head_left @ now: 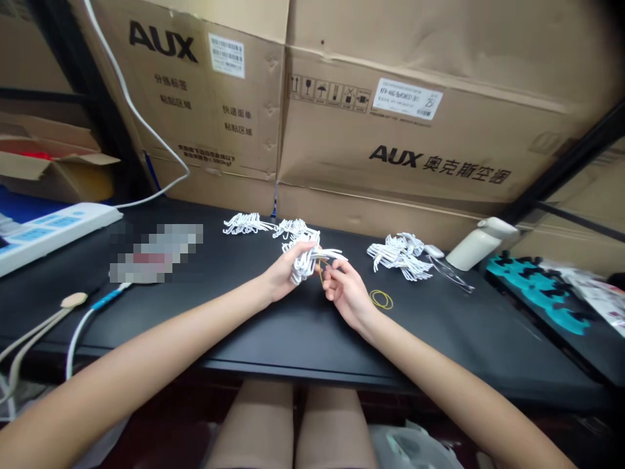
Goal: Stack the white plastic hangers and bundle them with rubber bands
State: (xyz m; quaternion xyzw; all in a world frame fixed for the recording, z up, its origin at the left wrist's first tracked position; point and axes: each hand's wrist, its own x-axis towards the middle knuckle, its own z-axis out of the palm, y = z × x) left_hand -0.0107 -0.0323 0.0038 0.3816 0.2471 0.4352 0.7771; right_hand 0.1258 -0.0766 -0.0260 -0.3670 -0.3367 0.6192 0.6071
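Observation:
My left hand [284, 272] is wrapped round a bundle of thin white hooked pieces [303, 266], held above the black table. Close on its right, my right hand [344, 286] pinches a yellow rubber band [320, 270] stretched beside the bundle. Behind my hands lie more white hooked pieces, one pile [245, 223] to the left and another [293, 228] partly hidden by the held bundle. A larger pile [399, 255] sits to the right. Loose yellow rubber bands [381, 299] rest on the table near my right wrist.
Cardboard boxes [332, 169] stand along the back of the black table [293, 339]. A power strip [58, 234] and a cabled, blurred-out object [151, 257] are left. A white bottle [481, 244], glasses [452, 273] and a teal item [537, 296] are right.

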